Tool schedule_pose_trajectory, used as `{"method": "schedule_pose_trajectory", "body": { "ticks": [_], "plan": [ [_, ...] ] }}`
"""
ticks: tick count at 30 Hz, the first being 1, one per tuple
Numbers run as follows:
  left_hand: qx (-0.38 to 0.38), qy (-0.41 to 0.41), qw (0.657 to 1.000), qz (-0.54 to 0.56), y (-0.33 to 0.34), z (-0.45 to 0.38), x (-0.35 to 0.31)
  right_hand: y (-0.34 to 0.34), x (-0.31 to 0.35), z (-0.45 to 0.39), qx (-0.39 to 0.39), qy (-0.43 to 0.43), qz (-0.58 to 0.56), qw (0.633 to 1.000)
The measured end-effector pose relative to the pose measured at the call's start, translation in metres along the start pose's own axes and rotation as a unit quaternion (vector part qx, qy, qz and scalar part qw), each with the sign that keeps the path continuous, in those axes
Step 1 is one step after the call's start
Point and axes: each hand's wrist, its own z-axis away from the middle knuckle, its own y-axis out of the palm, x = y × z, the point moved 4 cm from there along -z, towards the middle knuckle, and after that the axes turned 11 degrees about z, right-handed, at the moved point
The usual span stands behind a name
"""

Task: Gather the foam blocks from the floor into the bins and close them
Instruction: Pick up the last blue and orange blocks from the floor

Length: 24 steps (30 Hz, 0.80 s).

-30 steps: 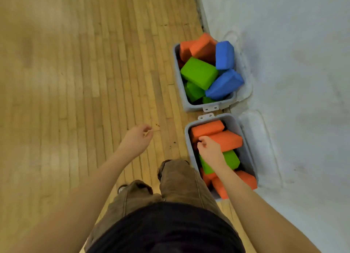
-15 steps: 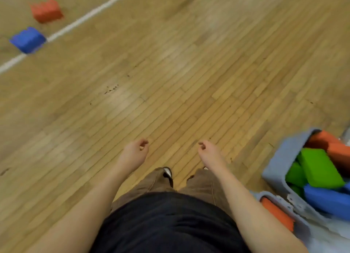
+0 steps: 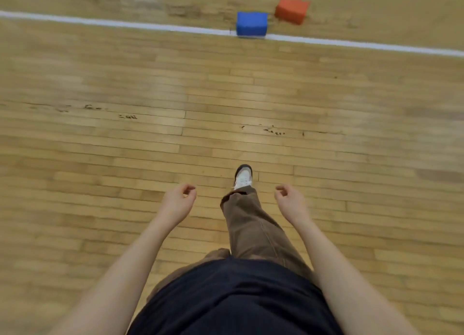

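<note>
A blue foam block (image 3: 251,24) lies on the white floor line far ahead, slightly right of centre. Just beyond it to the right sits an orange foam block (image 3: 292,9). Both are well out of arm's reach. My left hand (image 3: 178,202) hangs in front of my body with its fingers loosely curled and nothing in it. My right hand (image 3: 289,201) mirrors it on the other side, also loosely curled and holding nothing. The bins are out of view.
A wooden plank floor (image 3: 125,146) fills the view, crossed by a white painted line (image 3: 100,22) near the top. My right leg and white shoe (image 3: 243,177) are stepped forward between my hands.
The view has swung away from the bins, which have left the frame. The blue and orange blocks now lie ahead, right of centre. My right hand has left the near bin.
</note>
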Motion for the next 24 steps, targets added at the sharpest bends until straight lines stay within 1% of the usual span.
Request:
{"method": "schedule_pose_trajectory", "body": {
  "ticks": [3, 7, 10, 13, 15, 18, 24],
  "plan": [
    [0.004, 0.003, 1.000, -0.002, -0.007, -0.060, -0.042, -0.016, 0.025, -0.058, 0.008, 0.017, -0.011, 1.000],
    [0.014, 0.011, 1.000, 0.005, -0.024, -0.135, -0.118, -0.058, 0.058, -0.125, 0.001, 0.060, -0.048, 0.997],
    [0.018, 0.019, 0.999, 0.020, -0.038, -0.181, -0.174, -0.091, 0.099, -0.171, 0.004, 0.045, -0.036, 0.998],
    [0.013, 0.027, 0.999, 0.031, -0.054, -0.220, -0.213, -0.117, 0.149, -0.216, 0.010, 0.016, -0.029, 0.999],
    [0.009, 0.018, 0.999, 0.043, -0.068, -0.247, -0.227, -0.130, 0.184, -0.248, 0.012, -0.002, -0.017, 1.000],
    [-0.006, -0.012, 0.998, 0.065, -0.097, -0.294, -0.231, -0.141, 0.246, -0.298, 0.019, -0.041, 0.023, 0.999],
    [-0.061, -0.069, 0.990, 0.107, -0.169, -0.403, -0.222, -0.150, 0.403, -0.402, 0.028, -0.148, 0.079, 0.985]
  ]
}}
